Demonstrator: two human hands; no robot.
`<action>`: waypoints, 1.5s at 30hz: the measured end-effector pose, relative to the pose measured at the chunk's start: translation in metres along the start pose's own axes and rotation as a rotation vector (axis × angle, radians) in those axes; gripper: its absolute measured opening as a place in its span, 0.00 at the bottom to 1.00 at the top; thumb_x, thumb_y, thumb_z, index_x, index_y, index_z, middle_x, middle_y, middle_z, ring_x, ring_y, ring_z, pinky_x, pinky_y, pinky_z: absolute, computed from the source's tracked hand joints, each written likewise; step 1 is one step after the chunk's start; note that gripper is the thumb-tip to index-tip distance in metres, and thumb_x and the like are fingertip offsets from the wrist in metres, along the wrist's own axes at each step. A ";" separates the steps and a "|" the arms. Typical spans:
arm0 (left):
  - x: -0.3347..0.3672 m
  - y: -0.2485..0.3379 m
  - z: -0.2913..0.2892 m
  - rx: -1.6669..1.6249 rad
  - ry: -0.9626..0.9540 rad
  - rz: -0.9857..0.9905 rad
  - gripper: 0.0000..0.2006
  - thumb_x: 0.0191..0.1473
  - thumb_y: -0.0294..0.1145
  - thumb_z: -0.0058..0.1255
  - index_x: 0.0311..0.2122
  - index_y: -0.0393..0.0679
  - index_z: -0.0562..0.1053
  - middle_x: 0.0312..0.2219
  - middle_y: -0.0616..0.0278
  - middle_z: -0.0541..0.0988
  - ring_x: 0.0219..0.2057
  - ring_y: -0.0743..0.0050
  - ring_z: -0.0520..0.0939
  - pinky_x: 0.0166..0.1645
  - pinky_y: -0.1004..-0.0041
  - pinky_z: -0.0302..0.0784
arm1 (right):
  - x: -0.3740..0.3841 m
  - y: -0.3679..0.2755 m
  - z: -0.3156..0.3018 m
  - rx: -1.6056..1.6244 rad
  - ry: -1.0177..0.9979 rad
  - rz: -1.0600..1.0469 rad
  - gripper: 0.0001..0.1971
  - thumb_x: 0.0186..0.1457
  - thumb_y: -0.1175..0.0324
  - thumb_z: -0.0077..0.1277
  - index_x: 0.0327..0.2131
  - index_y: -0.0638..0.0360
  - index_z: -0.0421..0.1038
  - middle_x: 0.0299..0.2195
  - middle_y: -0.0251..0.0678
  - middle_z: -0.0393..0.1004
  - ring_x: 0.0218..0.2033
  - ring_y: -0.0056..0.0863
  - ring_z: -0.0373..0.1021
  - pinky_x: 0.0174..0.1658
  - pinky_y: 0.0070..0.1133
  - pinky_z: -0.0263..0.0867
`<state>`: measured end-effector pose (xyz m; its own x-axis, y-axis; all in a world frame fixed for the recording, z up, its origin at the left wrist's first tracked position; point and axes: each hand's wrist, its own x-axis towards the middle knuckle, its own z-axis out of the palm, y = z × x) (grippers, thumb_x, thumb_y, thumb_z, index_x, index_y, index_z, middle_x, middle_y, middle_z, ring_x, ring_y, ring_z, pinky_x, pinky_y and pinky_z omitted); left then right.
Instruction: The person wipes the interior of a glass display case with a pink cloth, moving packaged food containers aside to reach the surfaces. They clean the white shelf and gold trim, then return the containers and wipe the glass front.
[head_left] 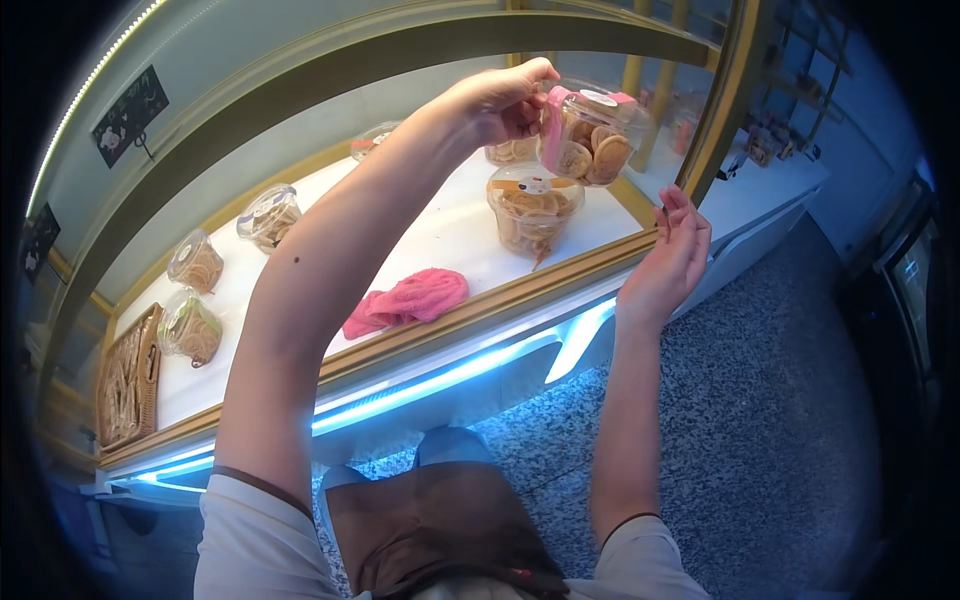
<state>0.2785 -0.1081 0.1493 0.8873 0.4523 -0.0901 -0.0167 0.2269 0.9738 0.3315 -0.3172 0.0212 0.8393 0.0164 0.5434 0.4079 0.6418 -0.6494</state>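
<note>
My left hand (500,103) grips the side of a clear plastic tub of round cookies (597,150), which has a pink band over its lid. The tub is lifted above the white shelf of a wood-framed display case. Just below it on the shelf stands another cookie tub (532,215) with an orange band. At the front right corner of the case, my right hand (672,255) is raised with palm up and fingers loosely apart, holding nothing. A crumpled pink cloth (410,300) lies on the shelf beneath my left arm.
More tubs, one with a purple band (268,217) and one with a green band (190,328), stand at the left. A wicker basket (150,385) of packets sits at the far left. The wooden front rail (540,285) and right post (735,90) edge the case.
</note>
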 end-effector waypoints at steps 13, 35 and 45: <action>-0.194 -0.060 0.007 -0.002 0.002 0.302 0.23 0.63 0.55 0.50 0.46 0.42 0.68 0.34 0.67 0.75 0.35 0.78 0.74 0.45 0.72 0.74 | -0.079 -0.097 0.070 0.261 0.215 0.385 0.12 0.67 0.59 0.37 0.41 0.58 0.61 0.41 0.38 0.71 0.46 0.27 0.73 0.49 0.27 0.76; -0.305 -0.075 -0.056 0.064 0.151 0.587 0.49 0.51 0.40 0.66 0.68 0.42 0.44 0.57 0.44 0.67 0.57 0.58 0.74 0.61 0.62 0.71 | -0.136 -0.172 0.109 -0.235 -0.757 -0.488 0.13 0.60 0.78 0.51 0.47 0.60 0.77 0.30 0.35 0.78 0.30 0.20 0.74 0.33 0.18 0.69; -0.314 -0.070 -0.056 0.161 0.232 0.564 0.47 0.52 0.33 0.64 0.69 0.44 0.44 0.57 0.44 0.68 0.57 0.58 0.73 0.61 0.63 0.72 | -0.141 -0.178 0.128 -0.197 -0.810 -0.584 0.06 0.51 0.81 0.55 0.35 0.65 0.74 0.29 0.41 0.76 0.29 0.33 0.74 0.32 0.26 0.70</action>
<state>-0.0243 -0.2175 0.0980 0.6386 0.6442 0.4210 -0.3672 -0.2256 0.9023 0.0945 -0.3357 0.1275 0.0241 0.3020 0.9530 0.7894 0.5791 -0.2035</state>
